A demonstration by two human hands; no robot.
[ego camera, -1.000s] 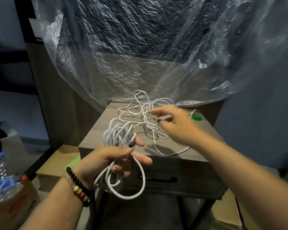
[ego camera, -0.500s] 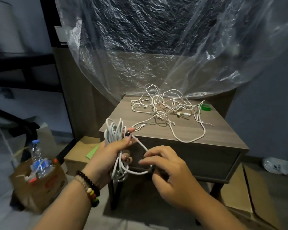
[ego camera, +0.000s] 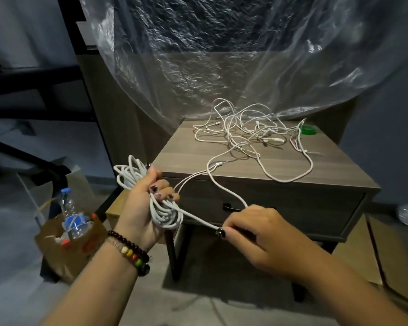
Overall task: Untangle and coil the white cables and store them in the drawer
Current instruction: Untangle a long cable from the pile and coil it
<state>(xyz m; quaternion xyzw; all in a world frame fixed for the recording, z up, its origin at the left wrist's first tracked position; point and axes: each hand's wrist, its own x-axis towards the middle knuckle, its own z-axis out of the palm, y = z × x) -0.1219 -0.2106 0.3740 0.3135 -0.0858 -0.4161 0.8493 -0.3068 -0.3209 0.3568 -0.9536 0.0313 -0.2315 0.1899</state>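
One coil (ego camera: 161, 211) was gripped by the left hand (ego camera: 149, 203), the right hand (ego camera: 250, 228) pinched its strand (ego camera: 198, 218); the tangle (ego camera: 250, 132) lay unsorted, the drawer (ego camera: 280, 208) closed.

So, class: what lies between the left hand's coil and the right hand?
In the head view, a taut stretch of white cable runs from the coil gripped by the left hand to the right hand, which pinches it.

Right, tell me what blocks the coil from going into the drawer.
The drawer is closed, so its front bars the way. The coil in the left hand also trails a strand into the tangle on the nightstand.
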